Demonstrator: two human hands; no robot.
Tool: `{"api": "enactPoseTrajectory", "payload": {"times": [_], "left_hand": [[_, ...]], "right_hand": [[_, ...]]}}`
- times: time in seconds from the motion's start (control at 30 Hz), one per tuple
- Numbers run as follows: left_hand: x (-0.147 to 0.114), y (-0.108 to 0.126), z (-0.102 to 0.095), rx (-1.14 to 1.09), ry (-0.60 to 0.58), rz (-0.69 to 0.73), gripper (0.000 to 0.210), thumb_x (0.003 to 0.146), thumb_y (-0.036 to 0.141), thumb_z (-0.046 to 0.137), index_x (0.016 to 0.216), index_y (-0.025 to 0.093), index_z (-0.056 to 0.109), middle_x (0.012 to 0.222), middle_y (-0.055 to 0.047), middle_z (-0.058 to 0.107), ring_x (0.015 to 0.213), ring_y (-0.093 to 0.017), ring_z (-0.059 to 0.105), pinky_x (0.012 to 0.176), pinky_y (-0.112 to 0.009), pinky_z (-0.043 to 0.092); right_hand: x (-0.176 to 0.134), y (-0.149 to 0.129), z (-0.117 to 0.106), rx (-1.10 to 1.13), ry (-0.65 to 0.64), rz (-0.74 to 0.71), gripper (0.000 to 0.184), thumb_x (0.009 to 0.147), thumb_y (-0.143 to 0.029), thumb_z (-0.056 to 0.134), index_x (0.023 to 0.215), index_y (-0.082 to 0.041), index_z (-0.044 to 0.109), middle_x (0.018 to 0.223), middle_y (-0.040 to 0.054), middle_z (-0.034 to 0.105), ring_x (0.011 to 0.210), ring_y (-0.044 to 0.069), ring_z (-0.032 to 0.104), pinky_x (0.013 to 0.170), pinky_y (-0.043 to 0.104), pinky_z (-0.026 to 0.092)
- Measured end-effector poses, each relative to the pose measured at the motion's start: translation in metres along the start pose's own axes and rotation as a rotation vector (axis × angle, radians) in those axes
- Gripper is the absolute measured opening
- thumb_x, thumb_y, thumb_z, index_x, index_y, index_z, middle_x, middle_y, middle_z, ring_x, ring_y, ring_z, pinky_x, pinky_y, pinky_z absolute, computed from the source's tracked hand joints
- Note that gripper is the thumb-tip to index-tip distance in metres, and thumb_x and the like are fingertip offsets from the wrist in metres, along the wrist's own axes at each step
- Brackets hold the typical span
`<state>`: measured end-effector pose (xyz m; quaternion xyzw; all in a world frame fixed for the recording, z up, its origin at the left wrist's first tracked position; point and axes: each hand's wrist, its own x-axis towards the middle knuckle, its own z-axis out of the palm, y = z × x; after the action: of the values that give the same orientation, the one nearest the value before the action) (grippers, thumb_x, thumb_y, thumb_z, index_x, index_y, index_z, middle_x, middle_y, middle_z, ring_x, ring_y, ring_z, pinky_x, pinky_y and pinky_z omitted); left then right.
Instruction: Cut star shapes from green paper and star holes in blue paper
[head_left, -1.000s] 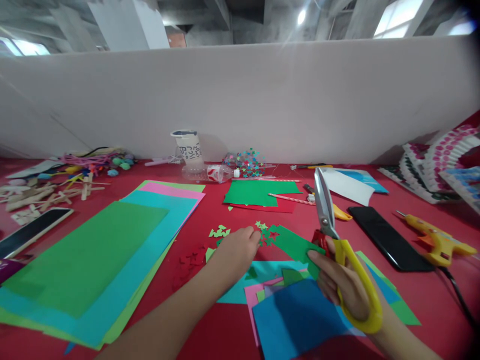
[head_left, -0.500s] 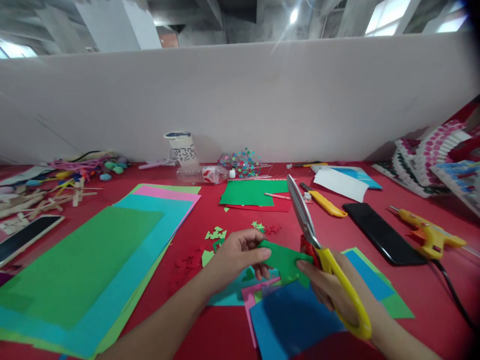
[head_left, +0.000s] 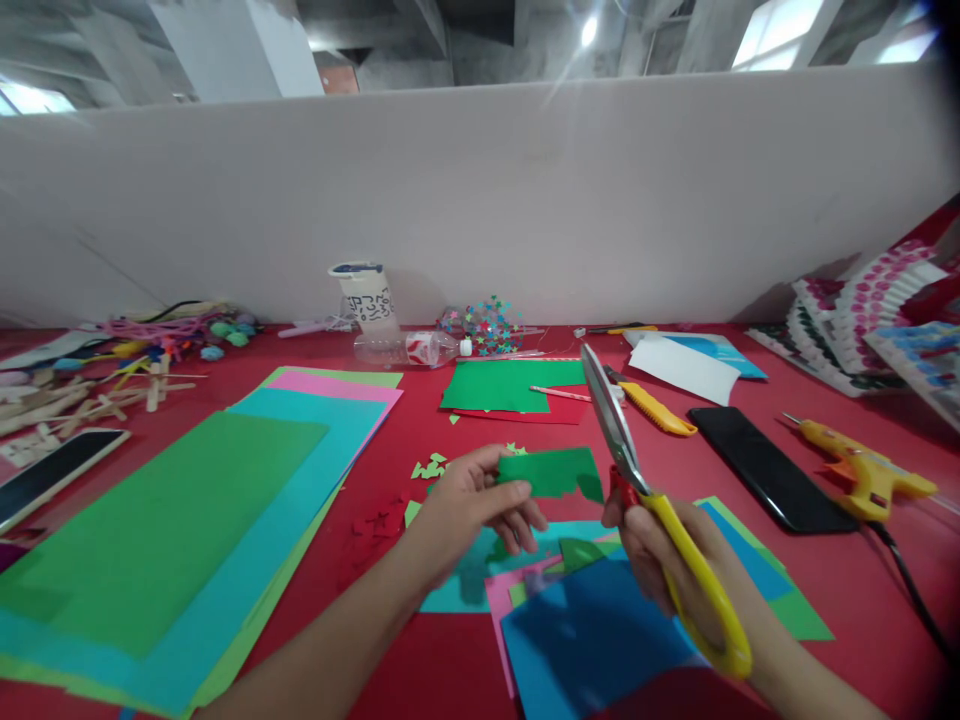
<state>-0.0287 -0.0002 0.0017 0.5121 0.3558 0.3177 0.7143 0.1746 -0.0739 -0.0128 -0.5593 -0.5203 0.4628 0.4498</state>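
Note:
My left hand (head_left: 476, 505) pinches a small strip of green paper (head_left: 551, 472) between thumb and fingers, above the work area. The strip's right edge is uneven. My right hand (head_left: 664, 550) grips large scissors (head_left: 611, 415) with yellow handles, blades pointing up and away. Red shows near the pivot, partly covered by my fingers. The strip and the scissors are apart. Under my hands lie a blue sheet (head_left: 592, 640), a turquoise sheet (head_left: 461, 590) and a pink piece (head_left: 495, 590). Light green scraps (head_left: 430, 467) and red cut pieces (head_left: 382, 522) lie beside my left hand.
Large coloured sheets (head_left: 165, 520) are stacked at left. Behind are a plastic bottle (head_left: 420, 348), a marked cup (head_left: 367, 300) and green paper (head_left: 499, 385). At right lie a yellow cutter (head_left: 660, 408), a black phone (head_left: 769, 468) and a corded glue gun (head_left: 862, 465).
My right hand has let go of the green strip and moved slightly right with the scissors. The strip, now only in my left hand, has turned more level.

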Motion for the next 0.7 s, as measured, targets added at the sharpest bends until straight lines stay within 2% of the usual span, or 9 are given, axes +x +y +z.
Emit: {"api": "enactPoseTrajectory", "payload": {"times": [0.1, 0.17, 0.3, 0.37, 0.5, 0.57, 0.63, 0.7], "left_hand": [[-0.003, 0.013, -0.002, -0.089, 0.17, 0.146, 0.009, 0.086, 0.023, 0.06, 0.085, 0.018, 0.052, 0.068, -0.003, 0.074, 0.05, -0.012, 0.066, 0.047, -0.018, 0.049], [-0.005, 0.02, -0.004, -0.131, 0.26, 0.234, 0.008, 0.087, 0.021, 0.058, 0.083, 0.018, 0.052, 0.068, -0.001, 0.073, 0.05, -0.01, 0.064, 0.048, -0.018, 0.049], [-0.007, 0.028, -0.004, -0.164, 0.389, 0.329, 0.007, 0.086, 0.019, 0.058, 0.081, 0.017, 0.055, 0.063, 0.001, 0.071, 0.047, -0.008, 0.061, 0.046, -0.016, 0.046], [-0.008, 0.028, -0.003, -0.166, 0.397, 0.322, 0.009, 0.085, 0.02, 0.059, 0.078, 0.017, 0.055, 0.062, 0.0, 0.07, 0.046, -0.008, 0.06, 0.045, -0.016, 0.044], [-0.01, 0.027, 0.0, -0.138, 0.308, 0.273, 0.01, 0.084, 0.023, 0.062, 0.079, 0.016, 0.056, 0.062, -0.001, 0.07, 0.046, -0.011, 0.061, 0.044, -0.019, 0.046], [-0.012, 0.026, 0.001, -0.136, 0.286, 0.273, 0.01, 0.083, 0.023, 0.062, 0.079, 0.016, 0.055, 0.062, -0.002, 0.071, 0.045, -0.011, 0.062, 0.044, -0.019, 0.046], [-0.013, 0.027, 0.001, -0.14, 0.292, 0.279, 0.011, 0.083, 0.022, 0.063, 0.078, 0.017, 0.055, 0.06, -0.002, 0.071, 0.045, -0.011, 0.062, 0.044, -0.019, 0.046], [-0.013, 0.027, 0.002, -0.131, 0.294, 0.273, 0.011, 0.082, 0.023, 0.063, 0.079, 0.017, 0.055, 0.059, -0.001, 0.07, 0.044, -0.012, 0.062, 0.043, -0.019, 0.046]], "right_hand": [[-0.001, -0.002, -0.002, -0.091, -0.104, -0.036, 0.046, 0.088, -0.066, 0.047, 0.077, -0.022, 0.052, 0.048, -0.0102, 0.038, 0.039, 0.012, 0.038, 0.041, 0.024, 0.032], [-0.003, -0.002, -0.004, -0.144, -0.185, -0.049, 0.046, 0.088, -0.067, 0.048, 0.075, -0.023, 0.049, 0.053, -0.0086, 0.041, 0.043, 0.012, 0.038, 0.042, 0.024, 0.031], [-0.006, -0.001, -0.003, -0.228, -0.329, -0.036, 0.045, 0.087, -0.067, 0.05, 0.078, -0.022, 0.05, 0.062, -0.0074, 0.038, 0.051, 0.013, 0.035, 0.046, 0.025, 0.028], [-0.006, -0.002, -0.001, -0.258, -0.382, -0.034, 0.05, 0.086, -0.07, 0.049, 0.083, -0.02, 0.053, 0.068, -0.0056, 0.041, 0.057, 0.015, 0.035, 0.051, 0.026, 0.029], [-0.008, -0.005, 0.0, -0.264, -0.48, -0.022, 0.056, 0.083, -0.075, 0.045, 0.081, -0.02, 0.051, 0.068, -0.0053, 0.04, 0.059, 0.015, 0.032, 0.051, 0.026, 0.027], [-0.01, -0.007, 0.001, -0.265, -0.462, -0.011, 0.058, 0.081, -0.079, 0.043, 0.08, -0.021, 0.051, 0.07, -0.0041, 0.04, 0.063, 0.017, 0.036, 0.053, 0.027, 0.03], [-0.014, -0.012, 0.002, -0.253, -0.39, 0.025, 0.062, 0.076, -0.084, 0.043, 0.077, -0.023, 0.051, 0.072, -0.0021, 0.044, 0.067, 0.02, 0.041, 0.056, 0.029, 0.035], [-0.019, -0.017, 0.004, -0.183, -0.333, 0.133, 0.058, 0.076, -0.083, 0.045, 0.074, -0.024, 0.047, 0.073, -0.0015, 0.048, 0.058, 0.017, 0.041, 0.052, 0.029, 0.036]]}}
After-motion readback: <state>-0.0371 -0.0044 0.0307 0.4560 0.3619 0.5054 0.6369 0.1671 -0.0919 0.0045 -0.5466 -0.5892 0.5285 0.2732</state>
